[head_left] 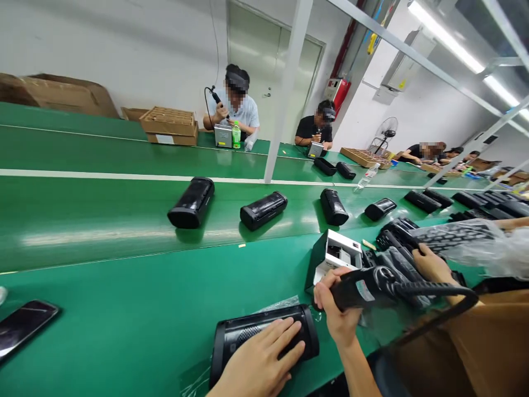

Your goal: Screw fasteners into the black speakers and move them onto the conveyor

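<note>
A black cylindrical speaker-like unit with a perforated grille lies on its side on the green bench in front of me. My left hand rests flat on top of it, fingers stretched out. Just to the right, my right hand is closed around a black electric screwdriver with a coiled cord. The screwdriver's tip is hidden behind my fingers. Directly beyond that hand stands a white-and-black screw feeder box. Clear plastic film lies beside and under the unit.
Several black units, one of them a near one, stand along the conveyor belt. A co-worker's hand touches black parts at right, near bagged pieces. A phone lies at left. Other people sit across the line.
</note>
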A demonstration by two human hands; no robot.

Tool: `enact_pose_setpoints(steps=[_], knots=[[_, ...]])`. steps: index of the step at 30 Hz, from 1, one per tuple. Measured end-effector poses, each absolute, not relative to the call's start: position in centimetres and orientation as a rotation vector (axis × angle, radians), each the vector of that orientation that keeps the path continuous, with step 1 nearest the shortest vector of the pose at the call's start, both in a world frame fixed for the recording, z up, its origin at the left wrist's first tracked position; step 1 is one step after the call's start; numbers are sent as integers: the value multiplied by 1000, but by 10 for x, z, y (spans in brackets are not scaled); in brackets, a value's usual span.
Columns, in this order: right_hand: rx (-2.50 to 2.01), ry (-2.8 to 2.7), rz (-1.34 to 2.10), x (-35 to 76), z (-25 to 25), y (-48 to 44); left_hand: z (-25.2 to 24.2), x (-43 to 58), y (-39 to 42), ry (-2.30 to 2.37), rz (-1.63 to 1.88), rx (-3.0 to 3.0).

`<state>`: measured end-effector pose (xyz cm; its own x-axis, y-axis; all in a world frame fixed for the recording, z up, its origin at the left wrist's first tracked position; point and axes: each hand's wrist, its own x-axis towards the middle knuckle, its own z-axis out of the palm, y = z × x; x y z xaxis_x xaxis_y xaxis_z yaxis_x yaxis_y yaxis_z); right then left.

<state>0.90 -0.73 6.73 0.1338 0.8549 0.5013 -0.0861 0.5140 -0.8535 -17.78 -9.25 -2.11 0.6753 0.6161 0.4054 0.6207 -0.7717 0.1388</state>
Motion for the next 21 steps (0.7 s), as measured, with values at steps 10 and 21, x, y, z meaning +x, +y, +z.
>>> enact_pose_setpoints(steps=[10, 21], knots=[[-802, -1321, 758, 9, 52, 2, -11, -182, -88, -1008, -645, -2795], [-674, -1105, 301, 77, 160, 12, -11, -185, -84, -936, -709, -2655]])
